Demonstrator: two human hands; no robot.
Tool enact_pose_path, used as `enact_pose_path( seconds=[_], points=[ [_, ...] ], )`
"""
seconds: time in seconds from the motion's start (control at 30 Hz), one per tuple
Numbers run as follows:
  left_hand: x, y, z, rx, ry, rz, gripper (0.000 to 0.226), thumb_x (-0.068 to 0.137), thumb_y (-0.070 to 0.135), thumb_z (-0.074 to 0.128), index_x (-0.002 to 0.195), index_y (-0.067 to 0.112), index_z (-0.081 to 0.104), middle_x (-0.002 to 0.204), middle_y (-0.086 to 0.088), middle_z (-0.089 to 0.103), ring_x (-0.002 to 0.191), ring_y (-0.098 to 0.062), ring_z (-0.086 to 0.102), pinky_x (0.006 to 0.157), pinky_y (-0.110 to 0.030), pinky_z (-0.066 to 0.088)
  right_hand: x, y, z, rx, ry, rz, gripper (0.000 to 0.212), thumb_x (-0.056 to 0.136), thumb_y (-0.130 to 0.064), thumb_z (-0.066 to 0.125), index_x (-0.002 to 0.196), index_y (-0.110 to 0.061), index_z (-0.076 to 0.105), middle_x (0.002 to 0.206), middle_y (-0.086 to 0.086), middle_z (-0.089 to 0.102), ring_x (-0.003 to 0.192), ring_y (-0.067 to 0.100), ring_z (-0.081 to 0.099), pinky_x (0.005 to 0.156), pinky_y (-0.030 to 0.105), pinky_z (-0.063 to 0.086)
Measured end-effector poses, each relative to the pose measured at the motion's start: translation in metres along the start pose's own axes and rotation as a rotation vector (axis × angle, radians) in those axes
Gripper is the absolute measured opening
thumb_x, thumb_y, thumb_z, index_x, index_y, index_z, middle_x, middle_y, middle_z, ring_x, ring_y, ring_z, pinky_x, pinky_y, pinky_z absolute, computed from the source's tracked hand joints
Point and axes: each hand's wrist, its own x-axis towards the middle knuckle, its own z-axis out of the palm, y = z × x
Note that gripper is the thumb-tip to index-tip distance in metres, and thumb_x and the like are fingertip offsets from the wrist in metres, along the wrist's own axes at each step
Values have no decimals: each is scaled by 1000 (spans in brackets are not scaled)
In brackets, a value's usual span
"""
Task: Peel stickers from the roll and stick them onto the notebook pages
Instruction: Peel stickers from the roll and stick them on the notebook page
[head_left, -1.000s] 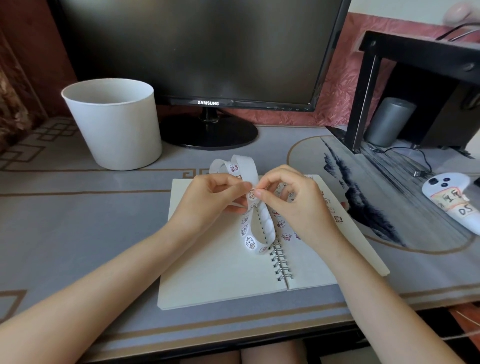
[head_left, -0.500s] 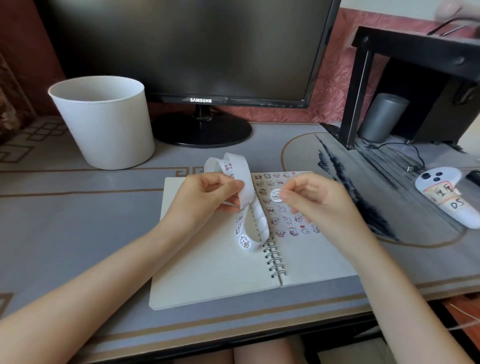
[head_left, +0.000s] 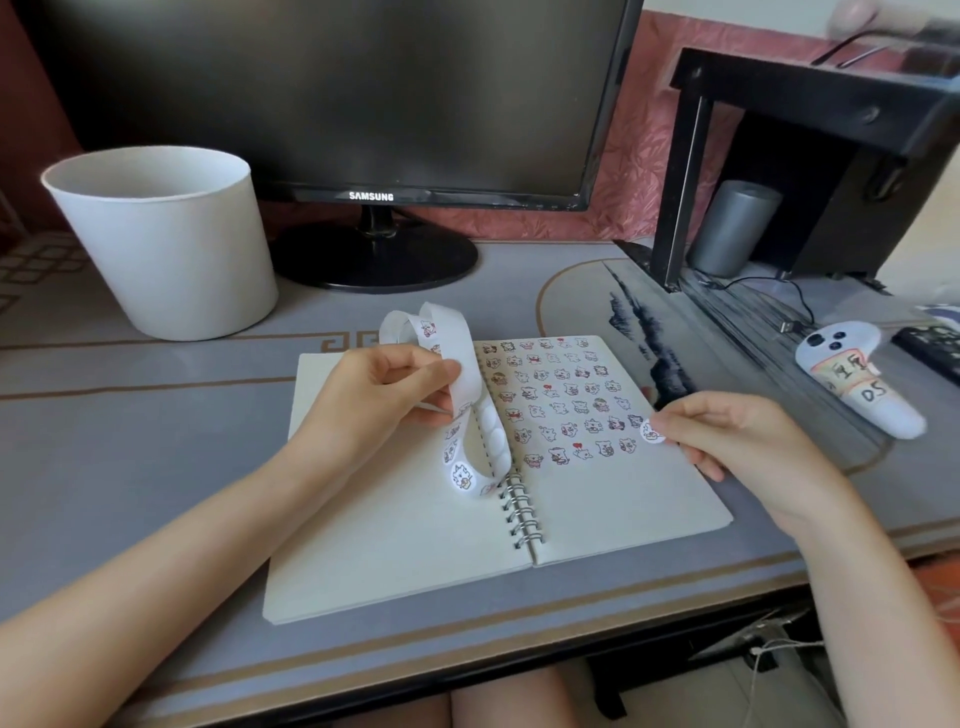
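I'm watching the left hand (head_left: 374, 395) pinching the sticker strip (head_left: 464, 364) while the right hand (head_left: 737, 441) is pinching one sticker (head_left: 652, 432) at the notebook (head_left: 597, 509) (right page, outer edge).

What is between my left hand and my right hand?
Head view: the sticker strip in the left hand, then the notebook's right page with rows of stickers, up to the peeled sticker the right hand pinches.
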Motion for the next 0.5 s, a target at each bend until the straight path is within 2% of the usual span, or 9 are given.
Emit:
enact_pose_path(
  seconds=[0.13,0.5],
  points=[
    [0,-1,0,18,-10,-6,19,88,17,63,78,1,69,72,-9,67,64,-10,64,69,-21,57,2,1,1,-22,1,-3,5,82,-8,70,79,-5,69,47,-4,56,39,6,36,40,11,30],
    [-1,0,1,33,3,-7,18,87,18,64,75,5,69,67,-6,67,64,-10,65,69,-17,56,1,3,0,-31,5,-16,4,81,-6,71,81,-2,69,52,2,56,39,6,36,42,12,30]
  ],
)
